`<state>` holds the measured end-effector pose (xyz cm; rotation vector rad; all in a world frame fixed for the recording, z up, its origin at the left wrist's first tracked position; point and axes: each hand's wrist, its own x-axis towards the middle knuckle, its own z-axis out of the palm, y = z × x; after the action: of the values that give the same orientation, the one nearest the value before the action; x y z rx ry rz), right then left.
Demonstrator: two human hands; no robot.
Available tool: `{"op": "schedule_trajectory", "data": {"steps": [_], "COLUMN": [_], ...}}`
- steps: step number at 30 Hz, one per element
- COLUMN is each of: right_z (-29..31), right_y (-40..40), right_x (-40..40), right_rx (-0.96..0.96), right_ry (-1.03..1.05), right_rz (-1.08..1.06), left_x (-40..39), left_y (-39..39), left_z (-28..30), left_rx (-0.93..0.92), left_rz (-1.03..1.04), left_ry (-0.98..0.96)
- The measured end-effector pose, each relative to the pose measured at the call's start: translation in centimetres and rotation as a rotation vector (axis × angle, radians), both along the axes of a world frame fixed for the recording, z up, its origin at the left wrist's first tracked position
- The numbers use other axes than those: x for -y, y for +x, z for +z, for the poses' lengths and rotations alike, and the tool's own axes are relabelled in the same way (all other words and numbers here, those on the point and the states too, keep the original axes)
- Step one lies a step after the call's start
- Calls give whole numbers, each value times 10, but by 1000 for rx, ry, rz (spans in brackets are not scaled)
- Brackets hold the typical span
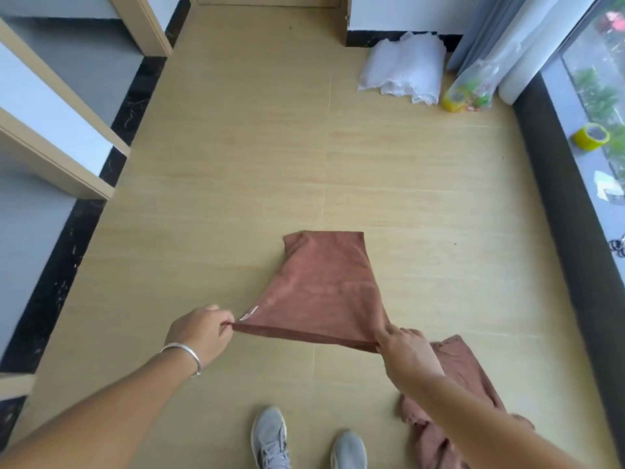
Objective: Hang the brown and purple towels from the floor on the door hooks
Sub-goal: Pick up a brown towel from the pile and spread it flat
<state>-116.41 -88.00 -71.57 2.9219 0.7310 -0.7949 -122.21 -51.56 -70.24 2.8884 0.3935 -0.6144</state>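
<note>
1. Above the pale wood-look floor (236,164), a rust-brown terry towel (324,286) is stretched between both hands, its near hem pulled taut while its far end trails toward the floor ahead of the feet.
2. The left hand (199,333) pinches the towel's left near corner, fingers (227,323) curled tight on the fabric just beside a small white label (249,313); a silver bangle (184,357) sits on that wrist.
3. The right hand (406,350) grips the right near corner, its fingers folded around the hem.
4. The held hem runs left to right across the body, and the towel's length runs away from the person, so both hands are equally placed on it; my judgement is that the lift comes next, with the cloth carried to the hooks.
5. No door hooks are in view, though the foot of a door frame (270,1) shows at the far end of the floor.
6. Counted: one brown towel held; one second heap of brownish cloth (456,401) crumpled on the floor under the right forearm, just beside the grey trainers (270,438). I cannot tell whether this is the towel called purple, and no clearly purple cloth shows.
7. Also counted: two rolls of yellow tape, one on the floor (455,99) by the clear plastic bag (477,86) and one on the sill (591,136), and one white bundle of wrap (406,67) by the far wall.
</note>
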Motion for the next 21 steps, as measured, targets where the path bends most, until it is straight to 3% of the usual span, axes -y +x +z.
{"op": "schedule_trajectory", "data": {"steps": [6, 11, 18, 21], "right_z": [-87, -145, -216, -260], "right_y": [-71, -86, -1, 58], "right_x": [22, 23, 2, -9], "right_rx": [-146, -193, -116, -41], "right_ry": [-87, -136, -23, -10], "right_rz": [-27, -50, -261, -240], "left_x": [15, 20, 15, 6], "left_y": [-81, -100, -31, 25], "left_z": [-110, -174, -250, -299], "left_rx": [-176, -264, -88, -16], "left_rz": [7, 24, 246, 254], "left_ry": [-98, -188, -332, -326]}}
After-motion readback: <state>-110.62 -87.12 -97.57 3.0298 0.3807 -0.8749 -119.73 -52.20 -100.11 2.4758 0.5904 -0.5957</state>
